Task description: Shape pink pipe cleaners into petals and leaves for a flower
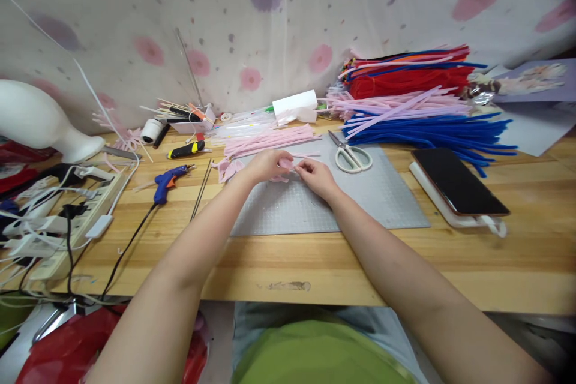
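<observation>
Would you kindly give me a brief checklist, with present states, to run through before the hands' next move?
1. Left hand has a grip on the pink piece: ok.
2. Right hand grips it too: cannot tell; the fingertips are close by, but the detail is too small.
3. Scissors within reach: ok, probably; they lie on the cutting mat beyond the right hand.
4. Glue gun off the mat: ok, to its left.
5. Glue gun hot: cannot tell.
6. Phone off the mat: ok, to its right.

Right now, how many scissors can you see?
1: the metal scissors with white ring handles, handles resting on the grey gridded cutting mat, right of the bare right hand. Others might be hidden under things.
</observation>
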`<state>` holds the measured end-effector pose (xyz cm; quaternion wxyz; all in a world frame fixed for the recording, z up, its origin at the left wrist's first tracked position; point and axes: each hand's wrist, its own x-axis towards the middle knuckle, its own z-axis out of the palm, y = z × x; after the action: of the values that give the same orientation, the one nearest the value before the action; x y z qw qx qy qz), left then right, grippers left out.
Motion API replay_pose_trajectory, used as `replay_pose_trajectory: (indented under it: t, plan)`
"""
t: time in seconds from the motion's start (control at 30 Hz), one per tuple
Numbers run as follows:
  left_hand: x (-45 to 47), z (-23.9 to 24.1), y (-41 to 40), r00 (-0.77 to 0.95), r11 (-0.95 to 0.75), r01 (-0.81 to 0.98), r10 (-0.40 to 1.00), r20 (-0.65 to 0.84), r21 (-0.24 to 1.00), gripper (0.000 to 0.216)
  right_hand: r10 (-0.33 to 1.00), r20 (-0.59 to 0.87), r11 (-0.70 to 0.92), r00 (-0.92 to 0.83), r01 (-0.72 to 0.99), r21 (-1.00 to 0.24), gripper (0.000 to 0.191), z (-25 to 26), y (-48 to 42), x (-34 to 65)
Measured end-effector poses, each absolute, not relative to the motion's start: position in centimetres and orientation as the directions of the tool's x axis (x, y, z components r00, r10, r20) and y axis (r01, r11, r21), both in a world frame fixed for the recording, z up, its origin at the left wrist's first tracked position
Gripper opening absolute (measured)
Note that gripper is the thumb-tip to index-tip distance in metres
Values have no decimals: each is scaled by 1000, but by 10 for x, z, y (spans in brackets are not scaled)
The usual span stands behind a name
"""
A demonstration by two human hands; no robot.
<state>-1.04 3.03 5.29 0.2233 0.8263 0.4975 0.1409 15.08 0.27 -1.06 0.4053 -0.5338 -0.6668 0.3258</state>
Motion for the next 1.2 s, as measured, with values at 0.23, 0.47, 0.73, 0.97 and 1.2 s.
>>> replay_pose_trajectory:
  t: [0.23, 0.47, 0.73, 0.97, 1.2]
  plan:
    - [-11, 44, 31, 517, -495, 723, 851, 98, 481, 25, 971, 214, 239, -105, 426, -873, 22, -11, 2, 151]
    - [-13, 36, 34, 485, -426, 656, 870, 84, 623, 28, 967, 242, 254, -83, 408, -877, 21, -15, 4, 152]
    - [-4, 38, 36, 336, -159, 511, 941, -26, 845, 24, 959, 267, 284, -98, 378, -881, 16, -10, 1, 151]
    - [-3, 45, 28, 267, 61, 416, 945, -186, 907, 18, 985, 171, 173, -26, 112, -979, 15, -16, 6, 151]
    - [7, 31, 14, 133, 122, 228, 979, -156, 966, 19, 998, 35, 23, -51, -220, -975, 27, -12, 9, 151]
